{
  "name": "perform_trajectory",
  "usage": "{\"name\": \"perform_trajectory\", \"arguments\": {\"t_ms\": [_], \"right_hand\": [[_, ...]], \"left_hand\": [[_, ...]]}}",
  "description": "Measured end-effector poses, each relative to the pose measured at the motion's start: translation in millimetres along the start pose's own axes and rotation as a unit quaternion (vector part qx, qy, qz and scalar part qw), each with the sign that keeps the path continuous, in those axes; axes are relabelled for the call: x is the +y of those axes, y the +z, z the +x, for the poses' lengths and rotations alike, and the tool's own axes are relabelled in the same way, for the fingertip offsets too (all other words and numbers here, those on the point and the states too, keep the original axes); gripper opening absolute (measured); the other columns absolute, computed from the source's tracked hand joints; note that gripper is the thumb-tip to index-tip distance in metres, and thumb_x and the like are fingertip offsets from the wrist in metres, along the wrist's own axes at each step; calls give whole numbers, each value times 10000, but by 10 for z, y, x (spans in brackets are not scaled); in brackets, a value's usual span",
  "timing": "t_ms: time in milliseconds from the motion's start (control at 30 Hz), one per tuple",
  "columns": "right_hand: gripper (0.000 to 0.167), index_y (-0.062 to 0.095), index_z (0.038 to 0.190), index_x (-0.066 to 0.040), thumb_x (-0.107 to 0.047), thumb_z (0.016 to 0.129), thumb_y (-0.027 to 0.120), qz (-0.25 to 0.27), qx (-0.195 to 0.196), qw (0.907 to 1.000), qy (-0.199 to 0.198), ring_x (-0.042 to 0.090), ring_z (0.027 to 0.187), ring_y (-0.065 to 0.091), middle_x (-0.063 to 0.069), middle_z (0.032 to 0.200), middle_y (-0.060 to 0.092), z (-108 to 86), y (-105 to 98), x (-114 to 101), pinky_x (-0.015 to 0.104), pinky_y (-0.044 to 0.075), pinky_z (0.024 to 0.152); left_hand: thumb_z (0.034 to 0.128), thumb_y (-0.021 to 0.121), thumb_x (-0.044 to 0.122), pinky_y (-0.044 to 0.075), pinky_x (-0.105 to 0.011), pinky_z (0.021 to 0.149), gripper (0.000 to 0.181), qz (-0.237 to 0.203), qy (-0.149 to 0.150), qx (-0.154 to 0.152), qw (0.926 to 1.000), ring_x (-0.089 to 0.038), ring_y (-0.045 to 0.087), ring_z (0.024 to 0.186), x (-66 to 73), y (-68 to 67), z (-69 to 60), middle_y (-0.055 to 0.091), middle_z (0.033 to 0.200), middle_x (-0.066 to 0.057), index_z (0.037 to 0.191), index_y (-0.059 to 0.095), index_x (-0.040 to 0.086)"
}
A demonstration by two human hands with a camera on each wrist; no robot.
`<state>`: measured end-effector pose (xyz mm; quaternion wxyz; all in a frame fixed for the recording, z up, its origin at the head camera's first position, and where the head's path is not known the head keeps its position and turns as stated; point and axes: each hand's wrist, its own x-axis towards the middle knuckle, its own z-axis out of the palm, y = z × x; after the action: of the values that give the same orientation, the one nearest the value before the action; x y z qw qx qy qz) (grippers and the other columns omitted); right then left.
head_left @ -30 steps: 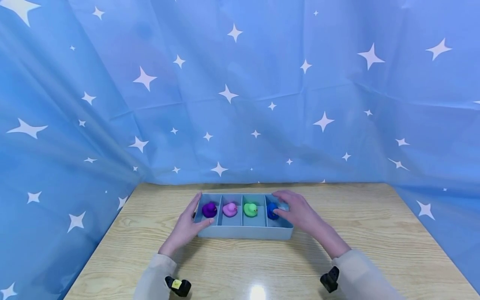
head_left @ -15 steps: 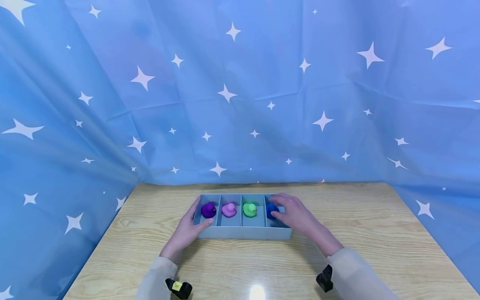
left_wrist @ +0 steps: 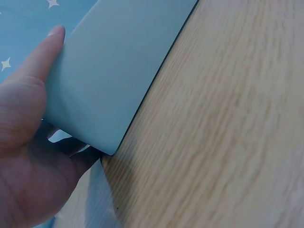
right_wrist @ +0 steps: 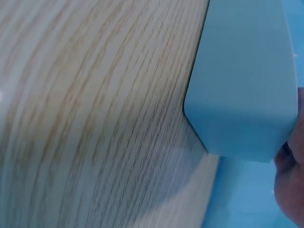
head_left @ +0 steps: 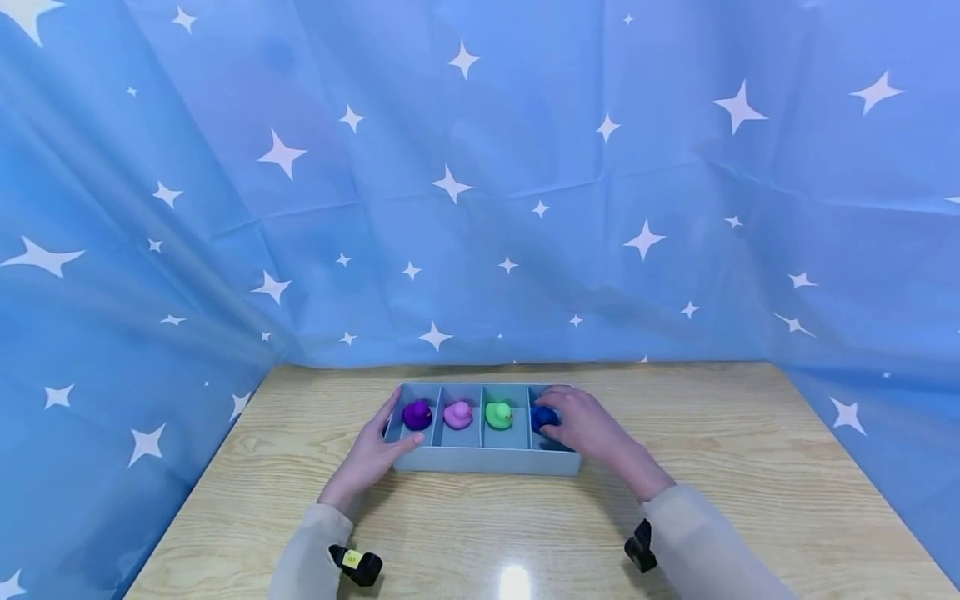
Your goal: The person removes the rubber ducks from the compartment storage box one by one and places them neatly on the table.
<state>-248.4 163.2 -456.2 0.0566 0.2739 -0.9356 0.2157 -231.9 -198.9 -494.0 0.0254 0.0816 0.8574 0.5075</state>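
A light blue box [head_left: 487,461] with four compartments holds, from left to right, a purple duck [head_left: 417,415], a pink duck [head_left: 457,415], a green duck [head_left: 498,415] and a blue duck [head_left: 542,418]. My left hand [head_left: 367,460] grips the box's left end, thumb at the front rim; in the left wrist view the hand [left_wrist: 28,142] wraps the corner of the box [left_wrist: 109,71]. My right hand [head_left: 588,427] reaches into the rightmost compartment and pinches the partly hidden blue duck. In the right wrist view the hand [right_wrist: 290,175] shows beyond the box wall [right_wrist: 242,76].
The box stands on a wooden table [head_left: 480,529] near its back edge. A blue curtain [head_left: 555,167] with white stars hangs behind and along the left and right sides. Black wrist cameras sit at both sleeves [head_left: 311,554].
My right hand has moved slightly left, and its fingers have drawn in round the blue duck. The left hand keeps its grip on the box.
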Motion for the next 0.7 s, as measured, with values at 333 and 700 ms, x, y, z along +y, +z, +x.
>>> {"name": "perform_trajectory", "arguments": {"t_ms": [333,700], "right_hand": [[370,708,1183,31,-63,847,831,-335,-305,9988,157,359,1142,626,167,1187,677,82,42,-18,528,530,967],[318,730,1133,24,-23,835,828,-512,-472,9975,130,359,1115,633,152,1132,694,110,61,-10,515,534,957]], "left_hand": [[950,756,334,166,-557,1222,962,-68,-163,-185,9997,-396,160,1531,-14,-24,10,163,1693,-150,1663,134,164],[973,729,329,230,-627,1181,973,246,-235,-248,9991,-478,226,1495,20,34,-37,126,1695,-187,1668,65,179]]}}
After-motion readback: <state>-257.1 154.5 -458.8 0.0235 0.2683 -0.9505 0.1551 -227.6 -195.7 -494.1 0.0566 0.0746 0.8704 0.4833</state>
